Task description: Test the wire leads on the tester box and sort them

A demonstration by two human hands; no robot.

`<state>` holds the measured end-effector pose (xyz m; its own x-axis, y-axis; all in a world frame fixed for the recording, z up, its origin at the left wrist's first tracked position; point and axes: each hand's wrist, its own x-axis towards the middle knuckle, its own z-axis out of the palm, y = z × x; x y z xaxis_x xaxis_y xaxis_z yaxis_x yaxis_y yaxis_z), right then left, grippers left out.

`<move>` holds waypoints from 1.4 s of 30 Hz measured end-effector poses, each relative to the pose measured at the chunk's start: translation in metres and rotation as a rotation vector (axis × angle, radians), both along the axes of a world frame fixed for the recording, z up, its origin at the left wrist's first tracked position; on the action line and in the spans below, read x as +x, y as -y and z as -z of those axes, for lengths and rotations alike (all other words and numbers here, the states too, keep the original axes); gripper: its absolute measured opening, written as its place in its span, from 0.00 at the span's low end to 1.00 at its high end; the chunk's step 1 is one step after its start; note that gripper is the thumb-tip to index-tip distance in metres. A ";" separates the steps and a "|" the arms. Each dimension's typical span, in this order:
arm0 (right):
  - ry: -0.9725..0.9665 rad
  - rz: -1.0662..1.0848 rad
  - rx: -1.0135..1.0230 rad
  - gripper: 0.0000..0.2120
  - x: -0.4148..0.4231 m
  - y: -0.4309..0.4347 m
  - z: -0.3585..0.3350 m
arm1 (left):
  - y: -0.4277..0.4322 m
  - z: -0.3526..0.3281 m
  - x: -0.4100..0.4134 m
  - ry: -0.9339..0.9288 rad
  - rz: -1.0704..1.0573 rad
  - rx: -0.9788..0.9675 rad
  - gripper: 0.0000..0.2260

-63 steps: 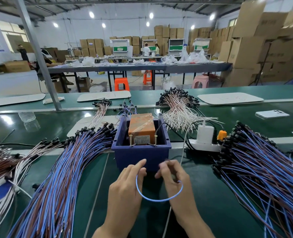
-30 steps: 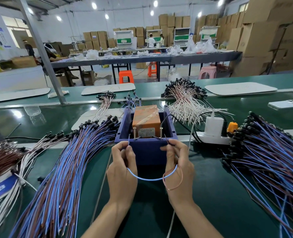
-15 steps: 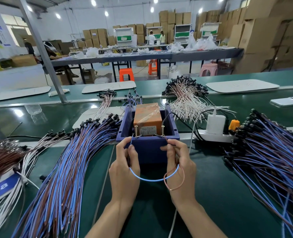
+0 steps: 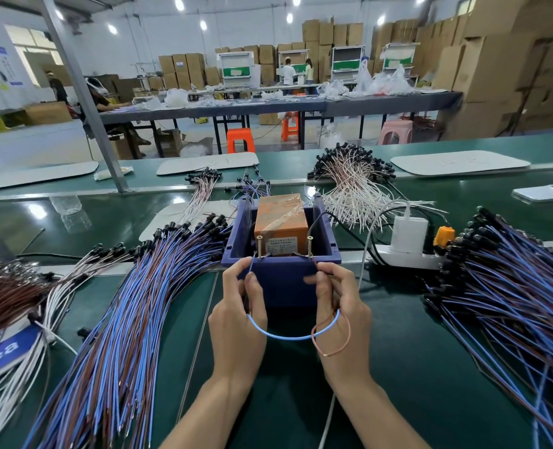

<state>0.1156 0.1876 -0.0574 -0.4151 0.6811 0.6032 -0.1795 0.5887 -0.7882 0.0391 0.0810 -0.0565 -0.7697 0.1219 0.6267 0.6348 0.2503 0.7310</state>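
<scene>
Your left grip (image 4: 236, 322) and your right grip (image 4: 340, 319) are both bare hands with long, slender fingers, plain skin from fingertip to wrist. Your left forearm (image 4: 210, 413) and right forearm (image 4: 375, 413) are bare as well, slim and uncovered from the wrist to the lower edge of the view

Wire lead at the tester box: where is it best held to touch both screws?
Pinch each end below its tip, from the near side, as the left hand and right hand do. The lead is limp and sags in a loop between them, so a grip close to the tips can steer them onto the upright screws on the tester box.
</scene>
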 end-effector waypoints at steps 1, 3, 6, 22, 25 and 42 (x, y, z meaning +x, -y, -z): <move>0.001 0.001 0.001 0.06 0.000 0.000 0.000 | 0.000 0.000 0.000 -0.003 0.000 0.000 0.11; 0.006 0.005 0.007 0.06 0.000 0.000 0.000 | 0.000 0.000 0.000 -0.013 0.001 -0.003 0.11; 0.010 0.015 0.015 0.06 0.000 0.001 0.000 | -0.001 -0.002 0.000 -0.033 -0.008 -0.017 0.10; 0.003 0.019 0.030 0.08 -0.001 0.000 0.002 | 0.000 -0.003 0.002 -0.037 -0.026 -0.024 0.08; -0.003 0.012 0.022 0.09 -0.001 0.000 0.003 | -0.001 -0.004 0.003 -0.038 -0.034 -0.021 0.08; 0.009 0.004 0.003 0.06 0.002 0.000 0.002 | 0.002 -0.004 0.005 -0.019 -0.008 0.016 0.08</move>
<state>0.1178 0.1879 -0.0599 -0.4182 0.6806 0.6016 -0.1699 0.5920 -0.7878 0.0438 0.0792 -0.0526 -0.7587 0.1057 0.6428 0.6464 0.2443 0.7228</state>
